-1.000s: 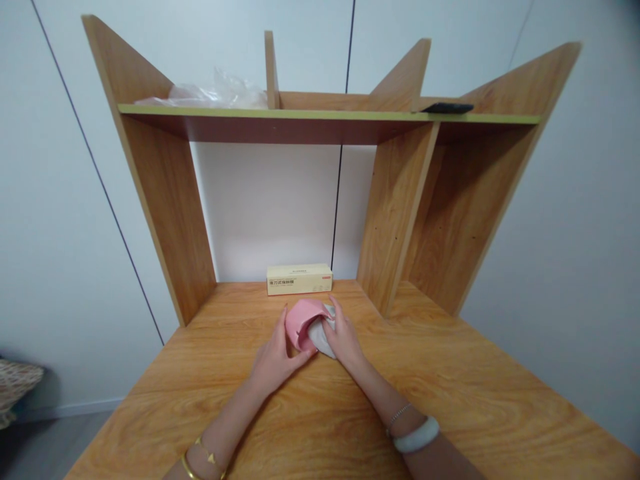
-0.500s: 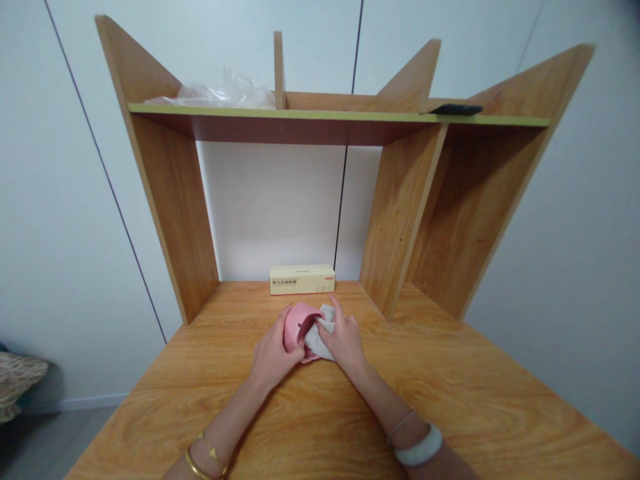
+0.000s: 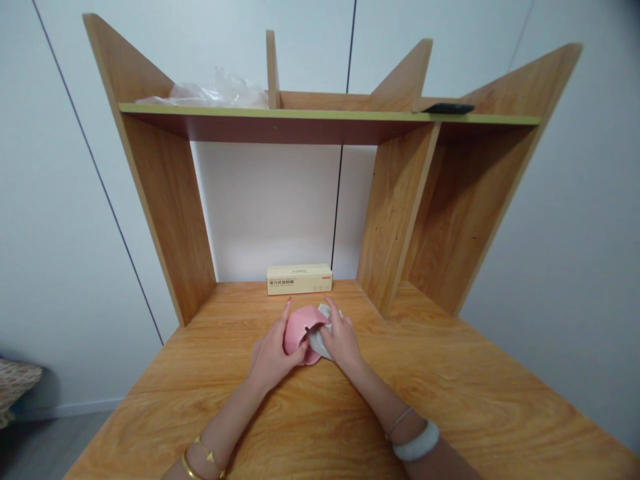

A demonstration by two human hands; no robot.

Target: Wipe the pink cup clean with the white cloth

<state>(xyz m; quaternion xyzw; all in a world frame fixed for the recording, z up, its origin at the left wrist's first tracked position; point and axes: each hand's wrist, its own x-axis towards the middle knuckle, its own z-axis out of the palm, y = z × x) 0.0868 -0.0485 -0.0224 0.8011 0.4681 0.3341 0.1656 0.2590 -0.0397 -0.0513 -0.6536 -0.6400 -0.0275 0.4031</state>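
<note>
Since half a second ago, the pink bowl (image 3: 298,323) has turned a little between the person's hands, so that more of its outer wall and less of its hollow faces the viewer. It is tipped on its side just above or on the wooden desk (image 3: 450,393); whether it touches the wood cannot be told. The left hand (image 3: 270,352) is curved round the outside, thumb at the near rim and fingers behind, a half-closed grip that seems meant to steady the bowl while leaving its mouth uncovered toward the right. The right hand (image 3: 343,339) has hold of a pale grey cloth (image 3: 319,343), bunched under bent fingers with the index finger extended, and sets it against the mouth; the tilt probably gives the fingers easier access, though how deep they reach is hidden. A long cream carton (image 3: 299,280) stands behind the bowl, near the desk's back edge, apart from both hands and leaving them room in front.
</note>
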